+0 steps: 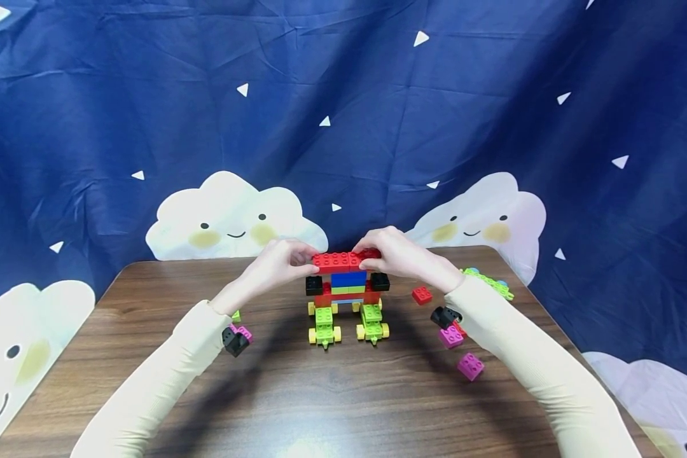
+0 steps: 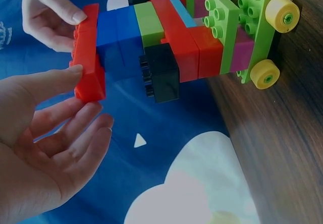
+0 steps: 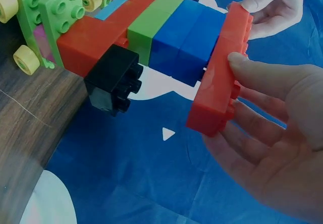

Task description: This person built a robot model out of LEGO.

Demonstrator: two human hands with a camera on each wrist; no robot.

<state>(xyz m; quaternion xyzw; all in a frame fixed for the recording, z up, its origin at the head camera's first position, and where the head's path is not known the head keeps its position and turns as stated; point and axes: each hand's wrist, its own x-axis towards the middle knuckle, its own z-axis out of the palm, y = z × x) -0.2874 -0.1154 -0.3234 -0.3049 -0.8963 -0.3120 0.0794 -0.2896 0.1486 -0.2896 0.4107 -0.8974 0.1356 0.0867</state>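
Note:
At the table's far middle stands a toy-brick figure on two lime-green wheeled bases (image 1: 324, 324) with yellow wheels. Its middle stacks red bricks (image 3: 83, 47), a lime-green brick (image 2: 149, 24) and blue bricks (image 1: 348, 280), with a black brick (image 1: 313, 285) sticking out on either side. Across the top lies a row of red bricks (image 1: 333, 261), studs up, over the blue ones. My left hand (image 1: 277, 262) pinches the row's left end between thumb and fingers. The right end is pinched by my right hand (image 1: 397, 254), thumb on the near face.
Loose to the right lie a red brick (image 1: 422, 294), a black piece (image 1: 445, 317), pink bricks (image 1: 471, 366) and a lime-green piece (image 1: 489, 283) partly behind the right forearm. By the left forearm are a black brick (image 1: 236, 342) and pink pieces. A blue cloth hangs behind the table.

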